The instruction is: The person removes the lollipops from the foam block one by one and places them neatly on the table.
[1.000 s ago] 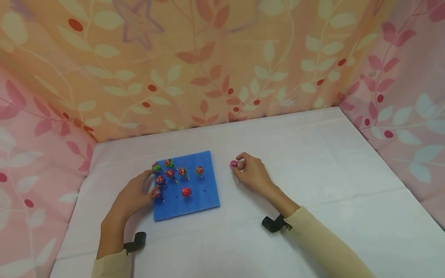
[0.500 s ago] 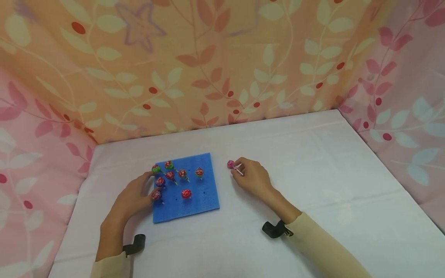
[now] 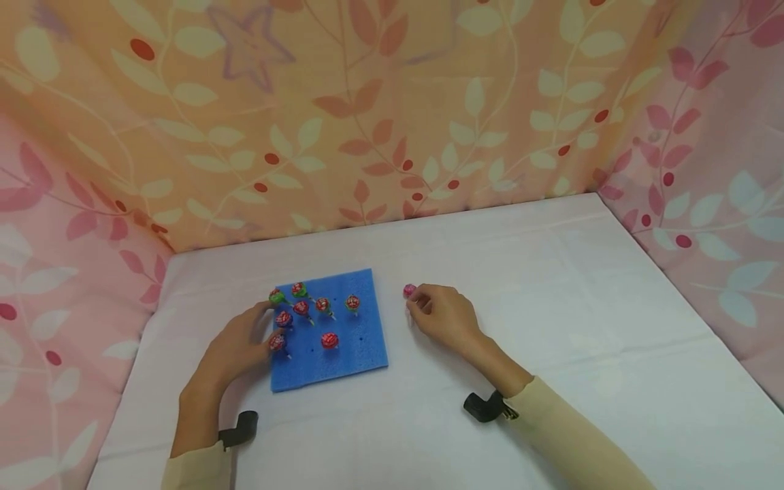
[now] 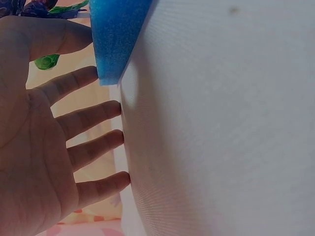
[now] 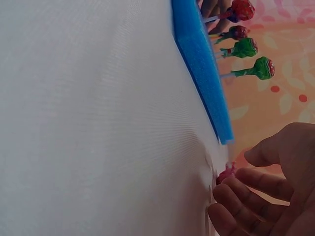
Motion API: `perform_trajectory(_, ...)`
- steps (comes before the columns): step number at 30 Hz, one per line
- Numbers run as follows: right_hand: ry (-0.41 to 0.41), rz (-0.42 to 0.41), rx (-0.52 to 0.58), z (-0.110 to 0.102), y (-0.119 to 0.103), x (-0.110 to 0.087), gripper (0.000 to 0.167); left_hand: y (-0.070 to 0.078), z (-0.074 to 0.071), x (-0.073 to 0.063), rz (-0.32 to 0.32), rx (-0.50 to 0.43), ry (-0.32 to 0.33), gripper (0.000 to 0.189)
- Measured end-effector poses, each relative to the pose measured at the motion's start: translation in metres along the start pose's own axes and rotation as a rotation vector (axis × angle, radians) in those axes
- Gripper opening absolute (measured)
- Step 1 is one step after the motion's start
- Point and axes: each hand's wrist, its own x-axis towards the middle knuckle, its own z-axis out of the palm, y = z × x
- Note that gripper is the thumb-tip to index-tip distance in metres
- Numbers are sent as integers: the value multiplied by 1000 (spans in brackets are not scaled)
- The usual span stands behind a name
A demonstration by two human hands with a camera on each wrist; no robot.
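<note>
A square blue foam board (image 3: 358, 354) lies on the white-covered table, with several wrapped lollipops standing in it, among them a red lollipop (image 3: 329, 340) and a green-wrapped lollipop (image 5: 263, 69). My left hand (image 3: 233, 347) rests at the board's left side. In the left wrist view its thumb and index finger touch the foam, and the other fingers are spread straight. To the right of the board, my right hand (image 3: 447, 313) holds a pink lollipop (image 3: 409, 290) at its fingertips; the stick is mostly hidden.
White cloth (image 3: 551, 292) covers the table around the board and both hands. A patterned curtain (image 3: 392, 102) in orange and pink hangs behind and at both sides. Small holes show in the foam between the lollipops.
My right hand's fingers have turned the pink lollipop; its stick, seen across the fingers half a second ago, is now mostly hidden. The left hand and board stay put.
</note>
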Motion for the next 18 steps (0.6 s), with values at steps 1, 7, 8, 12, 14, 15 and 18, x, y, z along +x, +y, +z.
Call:
perform_trajectory(1,3,2,1,0,0,0,13,0,0,0,0,0,-1,79)
perform_trajectory(7,18,9,0,-2,2,0,13,0,0,0,-3,-4,-5,79)
perform_trajectory(8,23,8,1,-3,2,0,13,-1,0,0,-4,-4,-5,78)
perform_trajectory(12,57,-9,6,-5,0,0,13,-2,1,0,-4,-1,-5,78)
perform_trajectory(14,79,-35,15,-6,-2,-1,13,-2,1,0,-2,0,-3,78)
perform_trajectory(15,91,-54,20,-6,-4,-1,14,-2,1,1,0,2,-1,78)
perform_trajectory(18,106,-132,54,-7,-9,-2,16,-2,1,1,1,-1,-1,78)
